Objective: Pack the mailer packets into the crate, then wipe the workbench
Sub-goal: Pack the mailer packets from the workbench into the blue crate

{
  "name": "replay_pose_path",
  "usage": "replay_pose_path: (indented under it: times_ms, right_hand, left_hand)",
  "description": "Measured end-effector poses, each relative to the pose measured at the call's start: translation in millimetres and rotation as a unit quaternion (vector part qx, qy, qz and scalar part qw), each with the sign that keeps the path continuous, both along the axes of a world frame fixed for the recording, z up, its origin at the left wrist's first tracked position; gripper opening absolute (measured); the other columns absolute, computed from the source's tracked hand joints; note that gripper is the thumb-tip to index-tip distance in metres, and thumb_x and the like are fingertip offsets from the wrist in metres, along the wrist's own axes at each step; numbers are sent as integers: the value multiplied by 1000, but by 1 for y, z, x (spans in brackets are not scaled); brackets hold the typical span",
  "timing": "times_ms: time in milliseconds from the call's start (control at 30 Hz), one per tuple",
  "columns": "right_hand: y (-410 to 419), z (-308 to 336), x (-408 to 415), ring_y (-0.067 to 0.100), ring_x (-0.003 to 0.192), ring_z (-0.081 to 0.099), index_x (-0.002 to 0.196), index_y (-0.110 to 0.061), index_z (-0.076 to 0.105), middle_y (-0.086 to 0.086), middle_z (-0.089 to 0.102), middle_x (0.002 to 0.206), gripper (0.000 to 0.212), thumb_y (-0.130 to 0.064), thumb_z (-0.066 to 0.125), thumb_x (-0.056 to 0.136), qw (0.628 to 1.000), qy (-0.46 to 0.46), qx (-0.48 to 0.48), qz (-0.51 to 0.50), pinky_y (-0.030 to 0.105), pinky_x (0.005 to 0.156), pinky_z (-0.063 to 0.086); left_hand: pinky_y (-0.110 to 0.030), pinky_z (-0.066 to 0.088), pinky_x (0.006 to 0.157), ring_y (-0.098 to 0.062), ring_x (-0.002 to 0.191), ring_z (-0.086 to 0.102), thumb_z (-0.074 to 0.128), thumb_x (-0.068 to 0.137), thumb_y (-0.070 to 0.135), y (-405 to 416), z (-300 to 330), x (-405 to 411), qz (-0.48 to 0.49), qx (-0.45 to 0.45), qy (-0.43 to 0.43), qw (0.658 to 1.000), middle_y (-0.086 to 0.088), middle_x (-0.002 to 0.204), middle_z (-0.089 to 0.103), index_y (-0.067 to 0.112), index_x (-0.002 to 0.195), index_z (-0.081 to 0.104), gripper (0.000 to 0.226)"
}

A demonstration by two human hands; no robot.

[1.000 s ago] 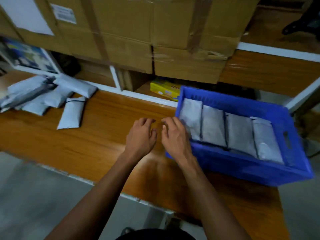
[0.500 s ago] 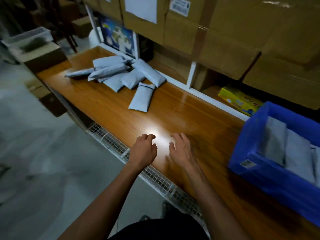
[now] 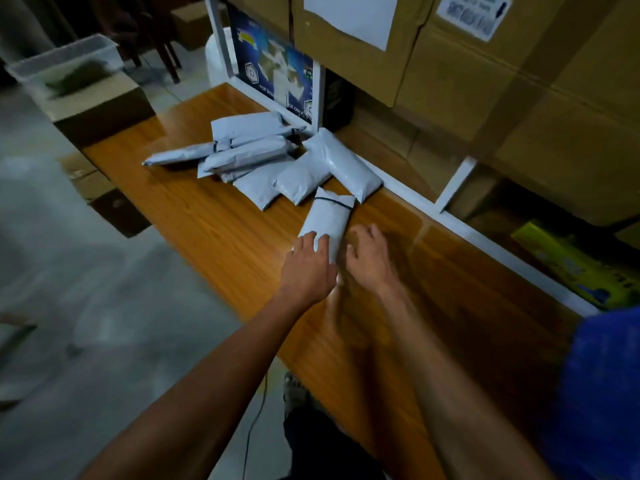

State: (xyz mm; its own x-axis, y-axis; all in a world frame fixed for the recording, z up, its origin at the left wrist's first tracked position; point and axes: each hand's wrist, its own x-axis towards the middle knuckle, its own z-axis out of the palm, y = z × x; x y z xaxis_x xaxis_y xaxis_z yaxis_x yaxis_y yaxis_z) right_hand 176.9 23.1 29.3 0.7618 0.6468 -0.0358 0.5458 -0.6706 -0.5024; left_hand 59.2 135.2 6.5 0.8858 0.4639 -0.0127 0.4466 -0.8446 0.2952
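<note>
Packing is the step in hand — left hand point(image 3: 308, 259) rests spread fingers on the nearest mailer packet point(image 3: 327, 225), gripping nothing; right hand point(image 3: 369, 258), loosely curled and empty, sits just beside it. Remaining packets point(image 3: 277, 161) crowd the workbench point(image 3: 214, 216) back edge. Next: grasp, carry to crate point(image 3: 602, 393) at right.

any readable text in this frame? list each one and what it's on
"FOR ..." and "...RE ONLY": fragments along the bottom of the blue poster behind the white frame; its other print is too blurred.
White label on the cardboard box, top right: printed lines, too blurred to read.
White sheet on the cardboard box: shows no text.
Yellow box on the lower shelf: dark print, unreadable.
Grey packets: no text visible.
</note>
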Motion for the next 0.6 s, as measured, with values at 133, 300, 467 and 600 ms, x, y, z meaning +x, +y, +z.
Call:
replay_pose_path:
  times_ms: [133,300,467,600]
  right_hand:
    - [61,-16,68,30,135,49,149,-18,45,9,37,157,49,-17,61,102,1000,-7,9,-4,41,103,53]
    - [121,-44,146,35,149,35,162,-23,31,9,17,171,65,-28,59,104,995,-85,-58,18,49,109,50]
    - [151,-67,191,39,160,14,168,-35,10,7,4,176,72,-35,50,108,984,-106,-121,80,63,122,27]
    - [135,-66,179,38,150,33,161,-33,33,14,31,166,55,-44,45,108,984,-127,-114,43,59,118,34]
  left_hand:
    - [-57,29,126,-44,160,16,47,104,58,37,-22,63,1,-26,15,1000,-21,176,8,15,170,9,87]
    - [-60,7,131,-41,163,-11,45,103,64,71,-55,112,-59,-34,25,997,-11,177,-17,28,169,-11,94]
    - [-60,14,130,-39,164,-4,36,106,61,85,-73,109,-61,-20,32,997,-11,179,-3,23,171,1,83]
    - [-57,17,130,-40,163,4,39,103,60,77,-71,85,-31,-18,37,999,-12,177,10,21,169,15,80]
